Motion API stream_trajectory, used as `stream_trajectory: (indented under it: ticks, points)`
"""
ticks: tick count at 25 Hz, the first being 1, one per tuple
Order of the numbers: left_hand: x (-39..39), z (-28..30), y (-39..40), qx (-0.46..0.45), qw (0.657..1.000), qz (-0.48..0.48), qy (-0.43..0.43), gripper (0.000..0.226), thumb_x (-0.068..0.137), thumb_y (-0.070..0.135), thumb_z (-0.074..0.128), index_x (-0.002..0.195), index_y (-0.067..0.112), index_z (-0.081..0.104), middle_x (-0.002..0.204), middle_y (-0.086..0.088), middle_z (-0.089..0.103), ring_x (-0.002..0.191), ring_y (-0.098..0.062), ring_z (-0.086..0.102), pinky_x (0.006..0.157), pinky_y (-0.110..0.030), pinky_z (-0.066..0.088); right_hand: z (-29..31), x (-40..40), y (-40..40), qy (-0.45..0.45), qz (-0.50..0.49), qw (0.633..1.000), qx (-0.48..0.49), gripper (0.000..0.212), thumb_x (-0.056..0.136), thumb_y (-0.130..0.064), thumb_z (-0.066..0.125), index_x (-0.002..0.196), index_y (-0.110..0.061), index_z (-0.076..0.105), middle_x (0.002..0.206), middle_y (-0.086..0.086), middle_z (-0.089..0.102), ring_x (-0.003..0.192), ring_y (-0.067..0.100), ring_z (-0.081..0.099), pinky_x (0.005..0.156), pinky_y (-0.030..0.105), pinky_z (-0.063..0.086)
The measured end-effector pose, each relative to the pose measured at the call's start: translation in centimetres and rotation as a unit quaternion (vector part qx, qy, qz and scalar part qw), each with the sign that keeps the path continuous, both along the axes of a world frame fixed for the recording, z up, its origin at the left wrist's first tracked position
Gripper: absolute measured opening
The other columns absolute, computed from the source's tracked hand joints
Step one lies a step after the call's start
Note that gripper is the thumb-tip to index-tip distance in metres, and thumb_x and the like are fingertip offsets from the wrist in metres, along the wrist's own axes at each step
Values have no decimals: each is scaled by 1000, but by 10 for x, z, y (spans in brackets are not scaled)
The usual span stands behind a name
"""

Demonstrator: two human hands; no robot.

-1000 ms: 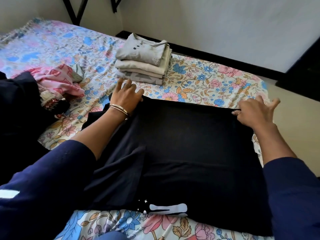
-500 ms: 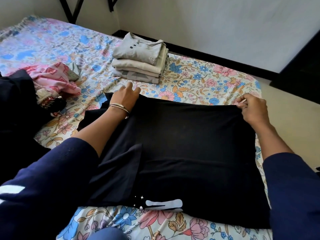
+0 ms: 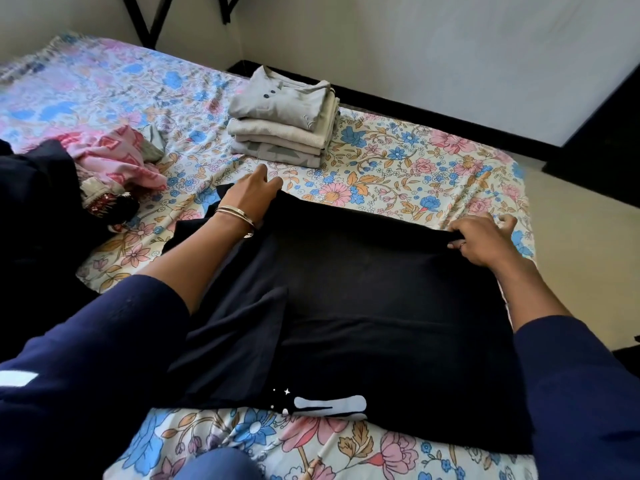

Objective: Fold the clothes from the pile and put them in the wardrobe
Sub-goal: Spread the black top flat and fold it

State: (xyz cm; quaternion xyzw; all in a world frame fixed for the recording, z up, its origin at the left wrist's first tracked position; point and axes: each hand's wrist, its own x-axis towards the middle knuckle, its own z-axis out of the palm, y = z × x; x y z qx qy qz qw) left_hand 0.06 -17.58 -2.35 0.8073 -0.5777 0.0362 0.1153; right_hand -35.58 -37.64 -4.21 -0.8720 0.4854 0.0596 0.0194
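Nearest the camera, a floral bedsheet is covering the bed: smooth printed cotton, with large pink, blue and orange flowers on a cream ground. Two dark navy sleeves are entering from the bottom corners, the left one showing a white stripe.

One black garment is lying flat on the sheet, matte soft knit, roughly rectangular, with a loose flap hanging off its left side. A white print is showing at its near hem: an elongated shape plus a few small stars. No legible lettering.

At the far left corner of the garment the left hand is lying palm down. Its fingers are reaching past the fabric edge onto the sheet; whether they are gripping the cloth I cannot tell. Two thin gold-coloured bangles are sitting on that wrist. At the far right corner the right hand is pinching the folded top edge, fingers curled round the fabric.

Further left, an unfolded pile is lying crumpled: pink patterned cloth, an embroidered piece, dark fabric at the frame edge.

Beyond the hands, one neat stack of folded clothes is resting on the sheet, well apart from the black garment. About four layers, grey and beige; the top one is showing two dark buttons.

Farthest, a pale wall is rising above a black skirting.
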Motion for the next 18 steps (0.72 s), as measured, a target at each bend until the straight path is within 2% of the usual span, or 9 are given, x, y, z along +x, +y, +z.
stream_trajectory:
  ticks: [2, 4, 6, 7, 9, 11, 12, 15, 18]
  points:
    - [-7, 13, 13, -27, 998, 5, 49, 13, 93, 14, 54, 101, 4, 55, 99, -21, 46, 80, -38, 55, 70, -52, 49, 10, -14, 7, -12, -3, 998, -58, 16, 89, -18, 66, 106, -21, 66, 117, 5, 59, 118, 28, 44, 104, 44, 15]
    - [-15, 23, 35, -63, 996, 14, 65, 16, 94, 20, 54, 103, 7, 56, 101, -16, 46, 85, -31, 52, 72, -45, 47, 20, -31, 24, -70, -13, 991, -111, 20, 82, -9, 67, 101, -16, 66, 111, 9, 59, 112, 33, 48, 100, 43, 22]
    - [-33, 32, 66, -89, 992, 34, 86, 11, 95, 20, 52, 105, 17, 56, 104, -13, 47, 90, -27, 50, 75, -40, 41, 25, -48, 55, -139, -20, 981, -131, 25, 74, 0, 67, 97, -11, 65, 105, 11, 61, 104, 36, 52, 92, 43, 31]
    - [-43, 33, 79, -98, 991, 31, 91, 11, 95, 18, 53, 102, 27, 54, 106, -14, 49, 93, -28, 50, 76, -38, 39, 25, -54, 70, -163, -19, 977, -134, 27, 70, 4, 66, 94, -9, 65, 101, 12, 63, 100, 36, 54, 88, 43, 35]
    - [-67, 33, 114, -118, 988, 25, 99, 17, 93, 21, 59, 94, 32, 46, 103, -8, 51, 93, -22, 49, 75, -31, 34, 25, -68, 107, -199, -21, 969, -142, 32, 65, 10, 63, 91, -10, 64, 95, 12, 65, 92, 37, 58, 79, 44, 42]
    - [-81, 19, 150, -87, 996, -2, 34, 11, 92, 29, 61, 88, 30, 51, 100, -1, 53, 90, -16, 49, 75, -27, 32, 19, -84, 142, -219, -32, 962, -161, 37, 61, 15, 63, 89, -9, 64, 93, 12, 65, 88, 37, 59, 75, 45, 46]
    - [-86, 10, 168, -72, 997, -20, 28, 7, 93, 29, 59, 97, 24, 57, 102, -3, 54, 93, -19, 50, 76, -29, 36, 15, -93, 156, -221, -37, 960, -166, 39, 60, 16, 63, 90, -9, 65, 92, 13, 65, 87, 37, 59, 74, 45, 47]
    - [-91, -15, 204, 7, 994, -93, -49, 32, 80, 8, 71, 111, 12, 65, 103, -17, 57, 89, -36, 57, 70, -40, 49, -8, -109, 191, -193, -44, 971, -132, 41, 61, 21, 62, 91, -7, 67, 88, 11, 64, 84, 35, 59, 73, 42, 50]
    - [-99, -23, 224, -7, 990, -123, -64, 55, 57, -6, 83, 108, 7, 68, 86, -16, 57, 69, -30, 58, 56, -35, 54, -18, -117, 211, -190, -59, 975, -101, 41, 67, 21, 61, 95, -7, 70, 89, 10, 66, 86, 33, 59, 73, 39, 50]
